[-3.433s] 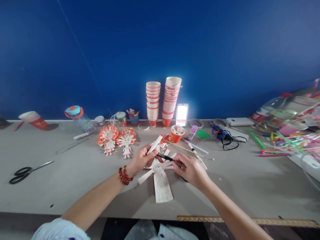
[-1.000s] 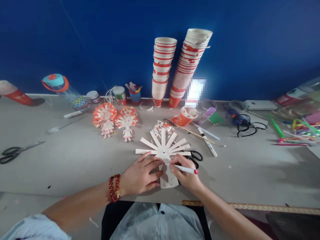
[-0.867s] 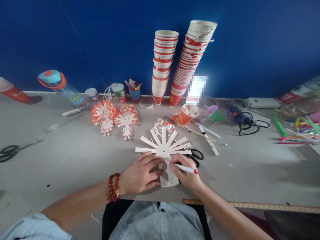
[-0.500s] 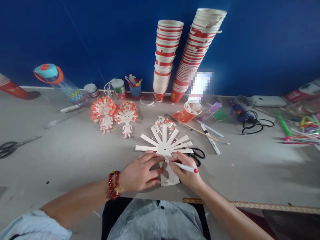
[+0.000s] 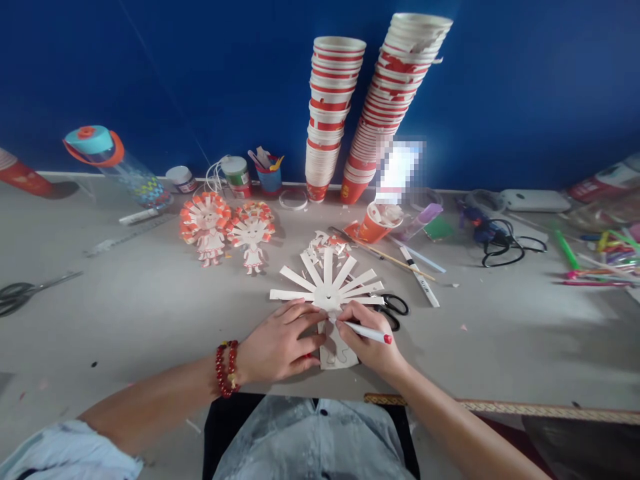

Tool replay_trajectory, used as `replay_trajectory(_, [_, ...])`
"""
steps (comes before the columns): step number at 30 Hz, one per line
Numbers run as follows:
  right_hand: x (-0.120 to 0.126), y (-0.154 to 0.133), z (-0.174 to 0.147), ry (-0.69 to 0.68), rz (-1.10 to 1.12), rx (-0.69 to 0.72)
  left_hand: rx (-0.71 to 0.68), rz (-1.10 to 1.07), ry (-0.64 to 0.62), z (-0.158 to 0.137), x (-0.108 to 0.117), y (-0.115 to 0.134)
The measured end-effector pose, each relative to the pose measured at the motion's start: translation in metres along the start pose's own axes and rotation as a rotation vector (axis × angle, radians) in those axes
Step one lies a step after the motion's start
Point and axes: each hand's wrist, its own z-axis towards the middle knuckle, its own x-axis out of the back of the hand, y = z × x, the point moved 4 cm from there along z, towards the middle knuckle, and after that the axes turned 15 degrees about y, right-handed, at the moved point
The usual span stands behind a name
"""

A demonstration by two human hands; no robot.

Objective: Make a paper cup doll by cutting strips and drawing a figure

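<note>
Lower centre of frame: white pen (image 5: 367, 331) in grip of right hand (image 5: 375, 343); loosely spread left hand (image 5: 283, 341) on paper cutout (image 5: 325, 301), presumably light, easily creased; best held by lower panel (image 5: 341, 358), not strips (image 5: 328, 267).

The left grip (image 5: 280, 343) covered part of the paper cutout (image 5: 327, 300), which hid much of the scissors (image 5: 386, 309). The right grip (image 5: 373, 350) partly hid the pen (image 5: 369, 332). A red cup (image 5: 24, 179), far left, and a blurred bottle (image 5: 611, 181), far right, were cut off.

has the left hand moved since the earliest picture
Yes. Judged against the orange cup, the left hand has moved back toward the person, and its fingers now rest on the paper cutout.
</note>
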Motion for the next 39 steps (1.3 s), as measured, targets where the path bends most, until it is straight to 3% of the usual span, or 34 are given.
replay_trajectory(23, [0.003, -0.001, -0.001, 0.013, 0.043, 0.004, -0.011, 0.016, 0.015, 0.001, 0.002, 0.001])
replay_trajectory(30, [0.011, 0.003, -0.004, 0.162, 0.134, -0.067, -0.006, 0.011, -0.006, 0.000, 0.001, 0.001])
replay_trajectory(39, [0.008, 0.003, -0.004, 0.176, 0.066, -0.053, -0.007, 0.021, -0.011, 0.000, 0.000, 0.000])
